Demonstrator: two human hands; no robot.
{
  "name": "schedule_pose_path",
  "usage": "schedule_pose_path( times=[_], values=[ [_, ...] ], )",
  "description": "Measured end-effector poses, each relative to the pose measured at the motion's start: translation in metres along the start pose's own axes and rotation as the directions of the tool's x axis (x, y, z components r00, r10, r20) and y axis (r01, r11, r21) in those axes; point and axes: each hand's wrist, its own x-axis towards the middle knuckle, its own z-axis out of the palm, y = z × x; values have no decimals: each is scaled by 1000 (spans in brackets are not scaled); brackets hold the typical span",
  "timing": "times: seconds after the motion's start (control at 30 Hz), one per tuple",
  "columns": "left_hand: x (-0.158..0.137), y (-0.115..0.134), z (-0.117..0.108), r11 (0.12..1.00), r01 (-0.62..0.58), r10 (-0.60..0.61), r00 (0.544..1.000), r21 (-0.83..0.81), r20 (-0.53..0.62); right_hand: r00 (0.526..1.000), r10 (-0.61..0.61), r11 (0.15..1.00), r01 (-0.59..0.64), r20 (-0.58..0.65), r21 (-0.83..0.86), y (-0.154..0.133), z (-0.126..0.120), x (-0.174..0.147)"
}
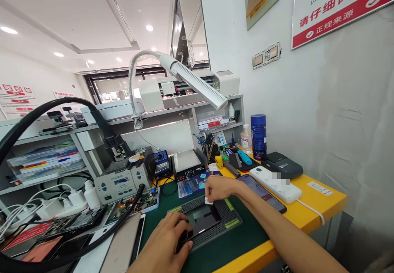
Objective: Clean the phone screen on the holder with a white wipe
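A dark, glossy phone [203, 219] lies face up on a grey perforated mat [200, 240], in the middle of a green work surface. My left hand [169, 234] grips its near left end, thumb on one side and fingers on the other. At the far edge of the phone, my right hand [220, 186] is closed on a small white wipe [209, 200], which is over or touching the glass. The fingertips of my right hand are partly hidden.
Another phone [261, 193] with a lit screen and a white power strip [275, 184] are at the right. A hot plate [187, 164] stands behind the mat. Opened devices [135, 203], tablets [123, 244] and a black hose [123, 219] crowd the left. A lamp [197, 82] hangs overhead.
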Motion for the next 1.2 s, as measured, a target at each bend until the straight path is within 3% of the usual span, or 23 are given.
schedule_pose_path(
  times=[0.3,0.73,1.2],
  values=[
    [-4,-47,-23,995,65,-53,987,-71,154,1000,-9,1000,9,23,20,4,0,2],
    [-8,-52,-14,996,82,-77,989,-34,128,991,-47,998,40,-127,-57,-3,-3,-6],
    [-10,-60,-9,998,60,-56,993,-36,102,993,-57,996,64,106,-65,-8,-7,-17]
  ],
)
